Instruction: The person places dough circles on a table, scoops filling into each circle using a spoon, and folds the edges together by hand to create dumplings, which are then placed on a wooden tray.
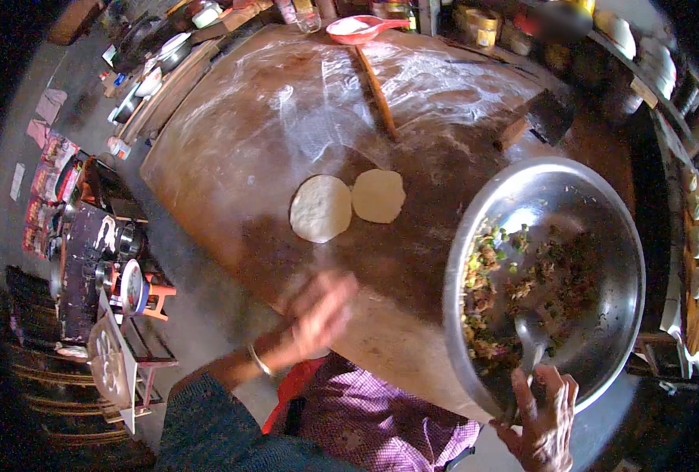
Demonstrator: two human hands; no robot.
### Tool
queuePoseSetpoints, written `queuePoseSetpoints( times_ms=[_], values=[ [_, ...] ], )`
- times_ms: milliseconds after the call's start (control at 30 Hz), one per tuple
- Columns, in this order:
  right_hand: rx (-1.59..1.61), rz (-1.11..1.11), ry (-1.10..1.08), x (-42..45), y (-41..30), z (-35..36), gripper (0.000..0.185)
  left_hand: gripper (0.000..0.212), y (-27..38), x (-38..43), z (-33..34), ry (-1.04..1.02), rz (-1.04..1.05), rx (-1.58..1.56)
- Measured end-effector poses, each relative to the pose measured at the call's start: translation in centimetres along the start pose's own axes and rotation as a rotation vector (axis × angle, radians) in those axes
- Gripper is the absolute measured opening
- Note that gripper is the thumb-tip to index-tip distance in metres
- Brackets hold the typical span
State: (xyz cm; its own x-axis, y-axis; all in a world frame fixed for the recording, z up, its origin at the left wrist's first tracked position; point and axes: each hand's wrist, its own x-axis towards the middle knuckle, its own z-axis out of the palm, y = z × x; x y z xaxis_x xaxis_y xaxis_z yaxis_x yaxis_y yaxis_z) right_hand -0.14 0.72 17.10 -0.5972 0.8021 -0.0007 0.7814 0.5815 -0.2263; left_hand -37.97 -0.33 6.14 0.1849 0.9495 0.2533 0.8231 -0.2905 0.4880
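Two flat round dough wrappers lie side by side on the floured wooden board [249, 171]. The left wrapper [321, 208] is paler, and the right wrapper [379, 196] is a little smaller. My left hand [323, 312], blurred by motion, hovers near the board's front edge just below them; its fingers are not clear. At the lower right, my right hand [541, 413] grips the handle of a metal spoon [529, 339] at the near rim of a large steel bowl [606, 192]. Chopped filling [485, 259] with green bits lines the bowl's left side and bottom.
A wooden rolling pin [376, 91] lies behind the wrappers, below a red ladle-shaped scoop [361, 28] of flour. A dark block-like object [550, 118] sits behind the bowl. Shaped dumplings [698, 236] line a board at far right. An orange stool [160, 298] stands left.
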Motion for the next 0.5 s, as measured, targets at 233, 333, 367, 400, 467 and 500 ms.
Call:
queuePoseSetpoints(
  times_ms=[233, 333, 367, 400, 467, 500],
  values=[
    [0.083, -0.022, 0.059, 0.2, -0.2, 1.9, 0.081, 0.049, -17.4, 6.0, -2.2, 0.211, -0.212, -0.066],
    [0.019, -0.048, 0.121, 0.2, -0.3, 2.3, 0.070, 0.045, -17.2, 8.3, -3.1, 0.051, -0.342, -0.011],
    [0.020, -0.075, 0.154, 0.0, -0.2, 2.3, 0.067, 0.044, -18.0, 8.4, -2.9, 0.046, -0.382, -0.081],
    [0.069, -0.039, 0.139, -0.3, -0.2, 2.2, 0.062, 0.043, -17.9, 8.6, -2.7, 0.052, -0.359, -0.099],
    [0.120, -0.043, 0.257, 0.0, 0.4, 2.3, 0.046, 0.042, -16.9, 9.4, -3.0, 0.077, -0.303, -0.125],
    [0.165, -0.046, 0.319, 0.4, 0.7, 2.5, 0.043, 0.042, -17.4, 9.3, -3.4, 0.091, -0.273, -0.190]
  ],
)
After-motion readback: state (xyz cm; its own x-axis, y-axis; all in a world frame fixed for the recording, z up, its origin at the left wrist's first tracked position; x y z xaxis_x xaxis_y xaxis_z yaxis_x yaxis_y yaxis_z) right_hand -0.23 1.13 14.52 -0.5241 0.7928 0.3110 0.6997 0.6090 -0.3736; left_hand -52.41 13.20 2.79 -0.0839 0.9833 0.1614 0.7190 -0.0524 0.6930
